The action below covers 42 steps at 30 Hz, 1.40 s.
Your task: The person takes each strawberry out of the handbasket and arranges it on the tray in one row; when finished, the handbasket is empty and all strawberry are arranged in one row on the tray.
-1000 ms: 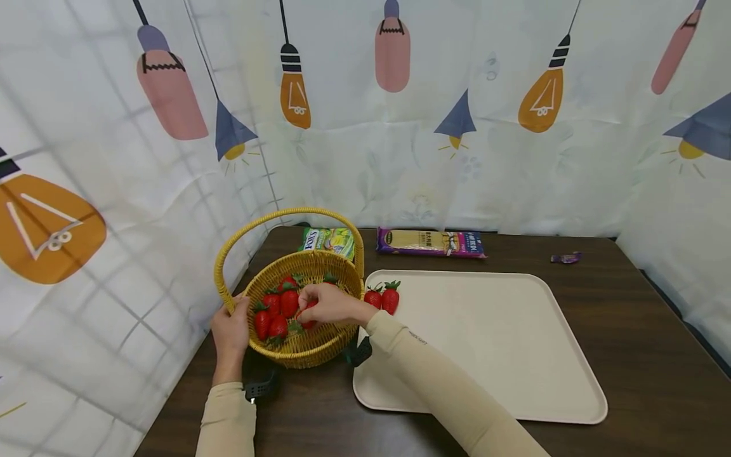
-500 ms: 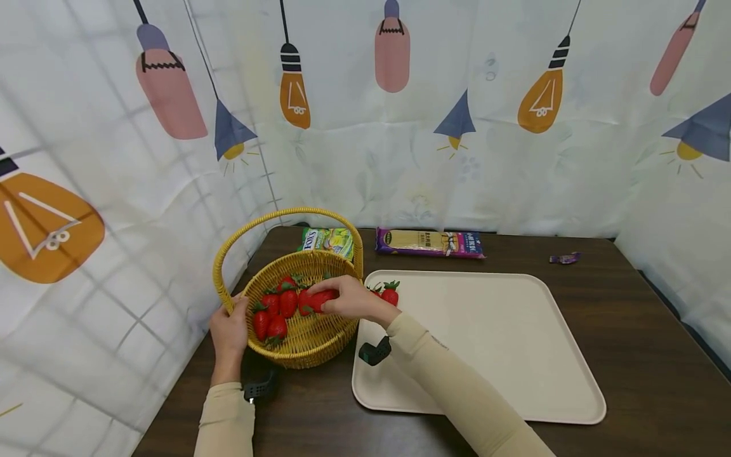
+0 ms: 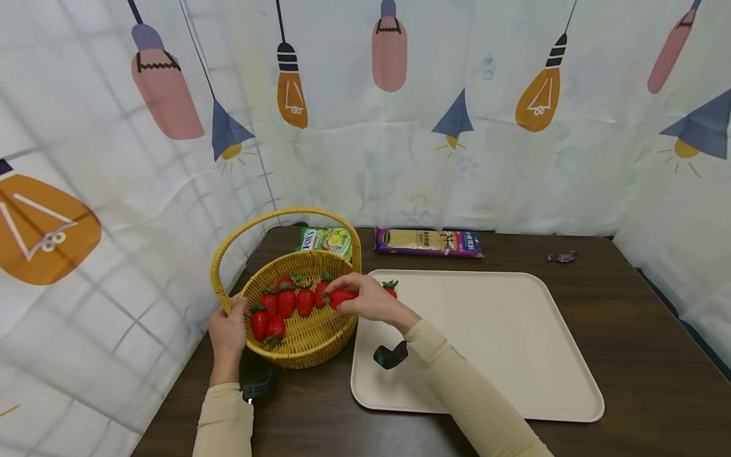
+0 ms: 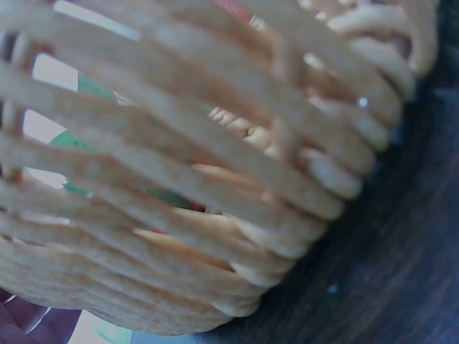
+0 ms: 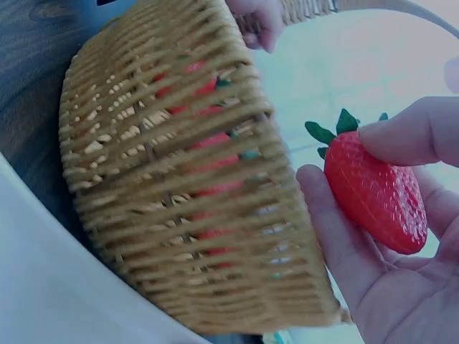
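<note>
My right hand (image 3: 377,299) pinches a red strawberry (image 5: 376,190) between thumb and fingers, over the right side of the yellow wicker basket (image 3: 305,355). Green leaves top the fruit, seen closely in the right wrist view. My left hand (image 3: 227,333) holds the basket's left rim near the foot of its arched handle (image 3: 219,263). Inside the basket lie several strawberries (image 3: 287,303), mostly toward the left and back. The left wrist view is filled by blurred basket weave (image 4: 179,143). Behind my right hand, part of another strawberry (image 3: 391,290) shows at the tray's left edge.
A beige tray (image 3: 480,343) lies right of the basket on the dark wooden table (image 3: 605,304). Along the back are a green FOX'S packet (image 3: 325,240), a long purple-and-yellow packet (image 3: 428,242) and a small purple wrapped piece (image 3: 563,256). Printed curtains (image 3: 365,158) stand behind.
My right hand has moved right and slightly up from the basket's middle, carrying the strawberry, and now covers more of the fruit on the tray. My left hand keeps its hold on the basket.
</note>
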### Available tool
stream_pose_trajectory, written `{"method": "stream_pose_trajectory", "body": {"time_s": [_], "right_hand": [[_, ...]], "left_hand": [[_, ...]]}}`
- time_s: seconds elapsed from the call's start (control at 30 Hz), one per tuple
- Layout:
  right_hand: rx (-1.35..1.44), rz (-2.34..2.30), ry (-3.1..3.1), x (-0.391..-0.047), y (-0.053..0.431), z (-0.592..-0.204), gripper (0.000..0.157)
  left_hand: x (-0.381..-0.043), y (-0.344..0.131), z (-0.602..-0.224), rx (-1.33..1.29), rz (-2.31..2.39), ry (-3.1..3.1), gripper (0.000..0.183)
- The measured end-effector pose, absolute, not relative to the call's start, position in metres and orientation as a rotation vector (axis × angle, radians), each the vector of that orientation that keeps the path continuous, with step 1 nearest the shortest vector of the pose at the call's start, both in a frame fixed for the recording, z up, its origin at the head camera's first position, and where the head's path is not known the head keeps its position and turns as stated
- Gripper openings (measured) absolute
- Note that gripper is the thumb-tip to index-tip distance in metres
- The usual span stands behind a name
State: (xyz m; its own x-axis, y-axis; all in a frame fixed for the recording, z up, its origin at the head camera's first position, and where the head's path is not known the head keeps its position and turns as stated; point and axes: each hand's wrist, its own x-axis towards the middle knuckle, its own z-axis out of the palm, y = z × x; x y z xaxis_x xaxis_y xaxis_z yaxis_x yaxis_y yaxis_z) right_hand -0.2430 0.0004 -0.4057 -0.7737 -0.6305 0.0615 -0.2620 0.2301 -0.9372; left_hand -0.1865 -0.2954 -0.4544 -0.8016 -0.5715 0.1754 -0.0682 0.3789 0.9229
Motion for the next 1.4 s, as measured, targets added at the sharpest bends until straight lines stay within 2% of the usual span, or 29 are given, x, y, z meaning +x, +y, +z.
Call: {"method": "stream_pose_trajectory", "body": {"time_s": [0.43,0.67,1.4], "right_hand": [[-0.709,-1.618,2.147,-0.245,0.040,-0.407,0.025],[-0.700,-1.683,2.217,-0.249,0.065,-0.421,0.024],[-0.369,-1.511,2.373,-0.267,0.124,-0.438,0.037]], "left_hand": [[-0.186,-0.295,-0.455,0.549,-1.436,-2.157,0.044],[-0.186,-0.295,-0.454,0.557,-1.435,-2.153,0.043],[-0.186,-0.295,-0.453,0.563,-1.437,-2.160,0.044]]}}
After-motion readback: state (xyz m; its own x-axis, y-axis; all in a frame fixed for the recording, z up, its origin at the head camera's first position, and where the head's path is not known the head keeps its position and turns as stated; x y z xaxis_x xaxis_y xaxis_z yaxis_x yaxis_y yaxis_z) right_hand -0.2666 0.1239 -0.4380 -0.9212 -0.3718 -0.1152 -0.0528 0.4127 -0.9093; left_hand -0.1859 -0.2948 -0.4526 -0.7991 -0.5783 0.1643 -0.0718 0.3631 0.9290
